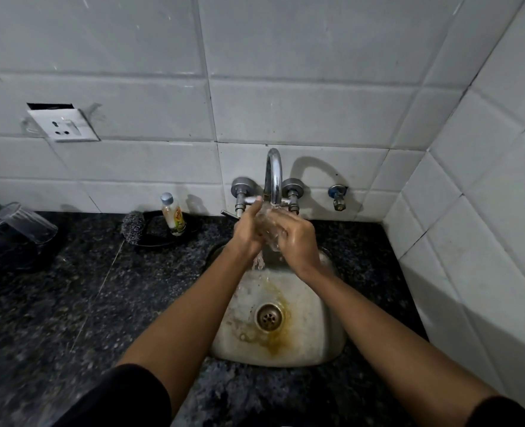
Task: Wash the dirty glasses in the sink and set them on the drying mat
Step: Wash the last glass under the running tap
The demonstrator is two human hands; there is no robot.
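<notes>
A clear glass (268, 229) sits between both hands under the running tap (274, 177), above the steel sink (316, 343). My left hand (248, 229) holds its left side, fingers stretched up along the glass. My right hand (298, 238) wraps around its right side. Water runs off the glass and falls into the stained sink near the drain (268, 316). At the far left, another clear glass (23, 221) lies tilted, mouth down, on a dark mat (11, 257).
A small dish-soap bottle (173, 214) and a steel scrubber (134, 227) sit on a black dish left of the tap. Dark granite counter (70, 318) surrounds the sink. A wall socket (63, 124) hangs at upper left. Tiled walls close the back and right.
</notes>
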